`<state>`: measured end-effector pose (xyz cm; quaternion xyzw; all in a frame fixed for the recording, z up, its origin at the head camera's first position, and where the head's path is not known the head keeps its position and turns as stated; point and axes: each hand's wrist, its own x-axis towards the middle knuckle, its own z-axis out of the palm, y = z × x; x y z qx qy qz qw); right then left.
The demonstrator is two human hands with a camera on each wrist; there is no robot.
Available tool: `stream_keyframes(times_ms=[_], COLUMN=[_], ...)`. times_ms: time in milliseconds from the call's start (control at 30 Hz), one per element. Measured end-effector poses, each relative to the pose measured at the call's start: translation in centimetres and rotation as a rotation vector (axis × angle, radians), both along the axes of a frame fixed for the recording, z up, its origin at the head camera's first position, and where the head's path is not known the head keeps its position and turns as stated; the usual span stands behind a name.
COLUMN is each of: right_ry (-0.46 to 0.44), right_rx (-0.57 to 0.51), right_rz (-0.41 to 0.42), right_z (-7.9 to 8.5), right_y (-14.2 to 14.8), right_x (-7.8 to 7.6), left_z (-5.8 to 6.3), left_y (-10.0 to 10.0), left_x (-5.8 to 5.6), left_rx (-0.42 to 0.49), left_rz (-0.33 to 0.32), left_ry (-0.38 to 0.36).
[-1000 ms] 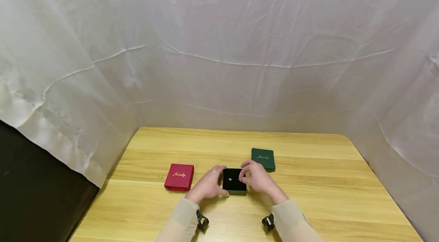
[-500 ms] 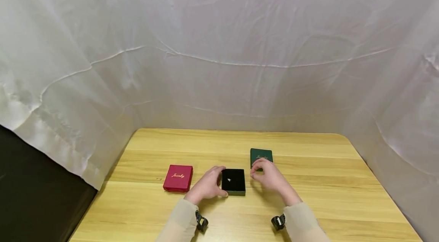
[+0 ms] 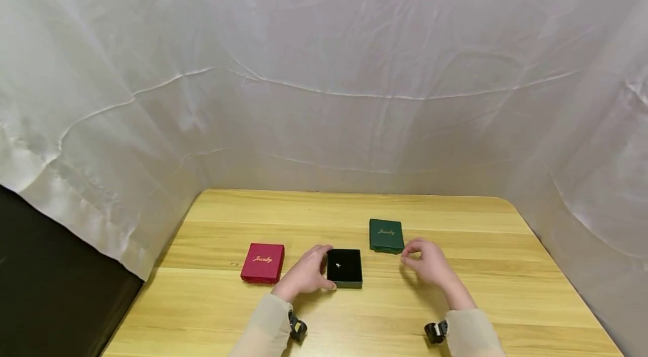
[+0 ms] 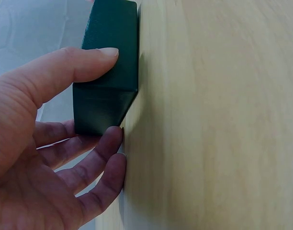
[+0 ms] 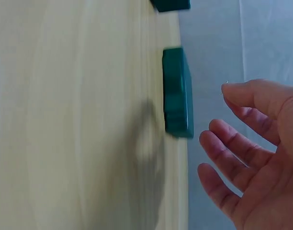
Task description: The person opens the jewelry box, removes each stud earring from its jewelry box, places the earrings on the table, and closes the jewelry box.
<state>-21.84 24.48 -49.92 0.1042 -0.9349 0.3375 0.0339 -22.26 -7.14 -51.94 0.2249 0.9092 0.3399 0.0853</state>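
Observation:
My left hand [image 3: 306,274] holds the left side of an uncovered green jewelry box [image 3: 345,285], thumb at its near edge and fingers at the far one. In the left wrist view the thumb lies against the box's green wall [image 4: 113,36]. On the box's black lining sits one small silver star-like earring [image 3: 338,265]. Right of the box, my right hand [image 3: 430,264] hovers over the table with thumb and index finger pinched together. A tiny glint of an earring [image 5: 227,82] shows at those tips; the rest is hidden.
The green lid [image 3: 386,234] with gold lettering lies behind and right of the box, close to the right fingertips. A red jewelry box [image 3: 262,262] stands to the left. Pale cloth [image 3: 324,121] hangs around the wooden table [image 3: 455,222].
My right hand has moved away from the box to the right, past the lid, thumb and index finger still pinched. One earring now shows on the lining. The left hand stays put.

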Motion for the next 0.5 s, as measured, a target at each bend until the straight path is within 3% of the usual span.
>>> stream_keyframes(times_ms=[500], right_ry=[-0.075], right_rx=[0.11], right_rz=[-0.036], right_z=[-1.1], right_y=[4.0], right_x=[1.3], left_z=[0.1], left_y=[0.0], left_x=[0.0], left_rx=[0.008], left_rz=[-0.003], left_ry=[-0.008])
